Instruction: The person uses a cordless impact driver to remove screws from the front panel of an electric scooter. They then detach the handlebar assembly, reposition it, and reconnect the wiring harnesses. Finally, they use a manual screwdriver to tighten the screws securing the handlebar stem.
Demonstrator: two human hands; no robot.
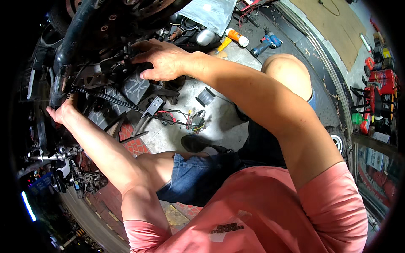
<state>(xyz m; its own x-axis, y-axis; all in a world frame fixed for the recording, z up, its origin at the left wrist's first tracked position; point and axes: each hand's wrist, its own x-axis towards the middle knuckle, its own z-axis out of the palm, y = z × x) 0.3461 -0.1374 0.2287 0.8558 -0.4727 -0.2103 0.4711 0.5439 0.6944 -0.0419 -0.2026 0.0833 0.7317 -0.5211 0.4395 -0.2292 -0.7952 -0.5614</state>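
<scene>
At the left, my left hand (64,110) is wrapped round the lower end of a thick black metal tube (63,63), with the thumb out to one side and most fingers hidden behind it. My right hand (162,60) reaches in from the right to the dark machine parts (114,63) below a large metal disc (147,10). Its thumb and fingers are apart, and the fingertips lie against or close to those parts, partly in shadow. A ribbed black cable sleeve (107,98) runs below both hands, beside a grey patterned footboard (136,87).
A metal bracket (154,106) and a tangle of wires (196,121) lie near my foot. Beyond my right arm are a blue cordless drill (266,43), an orange-and-white bottle (237,37) and a plastic sheet (209,14). Red tools (382,80) stand far right.
</scene>
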